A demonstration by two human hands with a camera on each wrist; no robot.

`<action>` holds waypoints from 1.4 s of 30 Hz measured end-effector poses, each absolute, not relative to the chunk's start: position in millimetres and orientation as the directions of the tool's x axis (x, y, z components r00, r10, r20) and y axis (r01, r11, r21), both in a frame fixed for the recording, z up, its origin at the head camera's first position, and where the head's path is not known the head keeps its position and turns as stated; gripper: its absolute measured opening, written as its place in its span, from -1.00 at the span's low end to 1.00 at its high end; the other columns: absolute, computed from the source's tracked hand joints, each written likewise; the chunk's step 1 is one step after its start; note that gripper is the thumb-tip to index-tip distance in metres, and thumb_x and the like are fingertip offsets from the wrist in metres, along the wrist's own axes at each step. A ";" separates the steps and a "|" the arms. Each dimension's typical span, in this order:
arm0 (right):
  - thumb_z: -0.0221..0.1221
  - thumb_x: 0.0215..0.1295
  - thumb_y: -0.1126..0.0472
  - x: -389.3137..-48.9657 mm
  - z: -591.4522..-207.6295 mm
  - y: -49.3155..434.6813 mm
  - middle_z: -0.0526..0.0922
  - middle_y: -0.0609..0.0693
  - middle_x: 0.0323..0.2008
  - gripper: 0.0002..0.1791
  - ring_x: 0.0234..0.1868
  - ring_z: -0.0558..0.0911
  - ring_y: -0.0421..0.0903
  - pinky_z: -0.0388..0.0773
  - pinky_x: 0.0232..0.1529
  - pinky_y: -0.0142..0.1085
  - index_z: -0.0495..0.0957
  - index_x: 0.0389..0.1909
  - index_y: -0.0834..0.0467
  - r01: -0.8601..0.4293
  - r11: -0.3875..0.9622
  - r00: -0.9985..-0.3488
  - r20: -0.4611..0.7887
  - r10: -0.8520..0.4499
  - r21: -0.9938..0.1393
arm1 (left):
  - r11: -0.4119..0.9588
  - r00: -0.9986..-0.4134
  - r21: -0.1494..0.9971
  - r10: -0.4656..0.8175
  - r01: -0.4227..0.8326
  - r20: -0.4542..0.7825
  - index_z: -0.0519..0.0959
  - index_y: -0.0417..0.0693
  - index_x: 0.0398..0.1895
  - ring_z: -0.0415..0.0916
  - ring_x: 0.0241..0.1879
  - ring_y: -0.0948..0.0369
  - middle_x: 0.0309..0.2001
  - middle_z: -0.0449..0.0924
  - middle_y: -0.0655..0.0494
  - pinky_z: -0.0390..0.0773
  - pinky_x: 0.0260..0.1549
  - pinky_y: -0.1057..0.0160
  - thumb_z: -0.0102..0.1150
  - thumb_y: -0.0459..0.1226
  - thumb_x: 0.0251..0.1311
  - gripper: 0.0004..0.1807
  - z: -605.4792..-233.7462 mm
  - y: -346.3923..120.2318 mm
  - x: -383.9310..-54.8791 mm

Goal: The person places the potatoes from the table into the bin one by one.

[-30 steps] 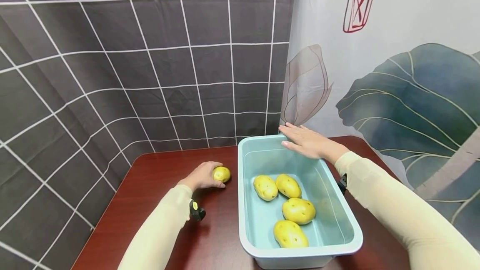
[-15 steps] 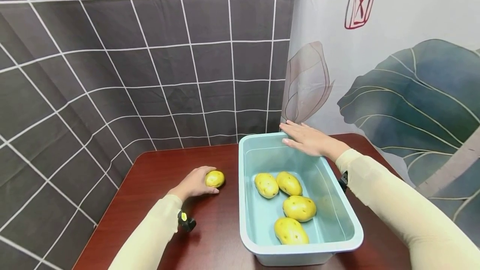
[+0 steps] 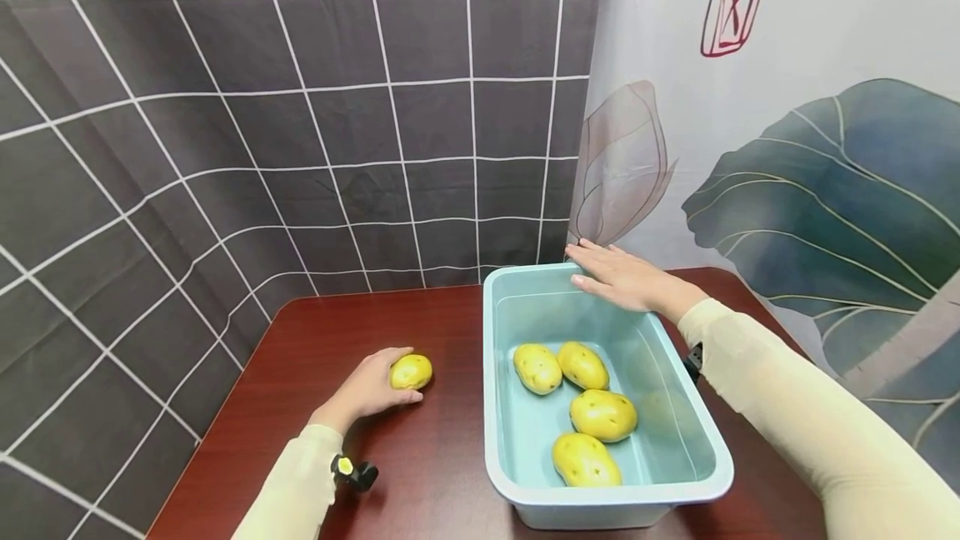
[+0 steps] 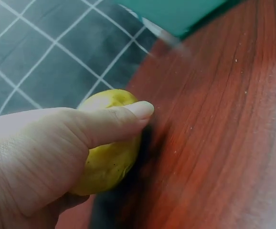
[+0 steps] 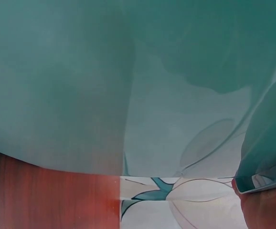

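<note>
My left hand [image 3: 372, 387] grips a yellow potato [image 3: 412, 372] over the tabletop, to the left of the bin. In the left wrist view the thumb lies across the potato [image 4: 110, 162], and the other fingers are mostly hidden behind it. Whether the potato touches the table is hard to tell. A light blue plastic bin [image 3: 491, 407] stands to the right, with several yellow potatoes [image 3: 602, 416] on its floor. On the bin's far right corner rests my right hand [image 3: 626, 277], its fingers fairly straight over the rim. The bin's outer wall [image 5: 80, 95] fills most of the right wrist view.
The dark red wooden table [image 3: 442, 473] carries everything. A grey cloth with white grid lines [image 3: 420, 123] hangs behind and to the left. A white curtain with a leaf print [image 3: 825, 182] hangs at the right.
My left hand has moved left and toward me across the table with the potato in its grip, away from the bin. My right hand stays on the bin's rim.
</note>
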State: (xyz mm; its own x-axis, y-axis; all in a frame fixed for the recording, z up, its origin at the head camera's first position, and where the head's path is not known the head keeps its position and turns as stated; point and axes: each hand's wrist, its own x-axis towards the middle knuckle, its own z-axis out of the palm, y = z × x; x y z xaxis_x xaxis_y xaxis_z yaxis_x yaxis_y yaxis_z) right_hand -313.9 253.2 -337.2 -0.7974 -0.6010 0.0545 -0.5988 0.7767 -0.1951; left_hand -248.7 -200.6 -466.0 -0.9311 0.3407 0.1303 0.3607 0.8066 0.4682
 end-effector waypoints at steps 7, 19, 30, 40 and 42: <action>-0.25 0.45 -0.29 -313.7 -338.4 256.4 -0.02 -0.04 0.50 -0.24 0.51 -0.16 -0.03 -0.23 0.42 0.06 -0.07 0.52 0.02 -0.595 0.781 -0.801 0.053 -0.597 -0.193 | 0.815 -0.935 0.458 0.315 0.355 0.165 0.43 -0.08 0.29 0.42 0.16 0.04 0.17 0.49 0.00 0.41 0.12 0.00 0.52 0.06 -0.20 -0.08 -473.4 -205.5 -237.4; -0.27 0.45 -0.30 -315.2 -342.3 256.8 -0.02 -0.03 0.50 -0.23 0.51 -0.16 -0.03 -0.22 0.42 0.07 -0.07 0.53 0.01 -0.596 0.782 -0.801 0.056 -0.597 -0.184 | 0.835 -0.938 0.433 0.266 0.339 0.222 0.48 -0.06 0.22 0.47 0.06 0.06 0.09 0.53 0.04 0.46 0.01 0.00 0.48 0.18 -0.24 -0.09 -477.6 -188.1 -234.2; -0.23 0.46 -0.27 -315.8 -339.2 255.4 0.03 -0.04 0.49 -0.24 0.51 -0.10 -0.01 -0.18 0.41 0.10 0.00 0.51 0.08 -0.604 0.775 -0.796 0.090 -0.599 -0.185 | 0.844 -0.918 0.414 0.205 0.341 0.338 0.51 -0.06 0.13 0.48 0.02 0.04 0.04 0.55 0.03 0.48 -0.02 0.00 0.44 0.13 -0.14 -0.24 -491.8 -174.8 -239.7; -0.23 0.45 -0.29 -316.8 -340.8 254.3 0.02 -0.05 0.49 -0.24 0.51 -0.12 -0.03 -0.20 0.41 0.09 -0.04 0.52 0.01 -0.598 0.779 -0.800 0.082 -0.594 -0.187 | 0.838 -0.935 0.451 0.177 0.307 0.308 0.47 -0.08 0.19 0.46 0.06 0.00 0.08 0.53 -0.01 0.46 0.02 -0.04 0.44 0.16 -0.14 -0.16 -491.8 -176.0 -238.5; -0.24 0.44 -0.30 -316.5 -340.1 254.0 0.02 -0.05 0.50 -0.24 0.51 -0.13 -0.05 -0.19 0.41 0.10 -0.05 0.52 0.00 -0.594 0.783 -0.803 0.079 -0.590 -0.184 | 0.833 -0.938 0.467 0.164 0.298 0.307 0.45 -0.08 0.21 0.47 0.02 0.01 0.07 0.53 -0.02 0.48 -0.01 -0.03 0.45 0.15 -0.16 -0.14 -492.1 -175.9 -238.6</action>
State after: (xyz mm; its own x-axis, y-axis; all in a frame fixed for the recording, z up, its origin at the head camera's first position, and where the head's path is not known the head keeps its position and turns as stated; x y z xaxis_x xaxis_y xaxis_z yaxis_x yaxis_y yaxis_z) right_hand -316.5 254.0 -340.1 -0.8032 -0.5904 0.0794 -0.5939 0.7831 -0.1845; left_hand -238.6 -175.9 -492.1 -0.9376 0.1636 0.3069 0.2980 0.8327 0.4667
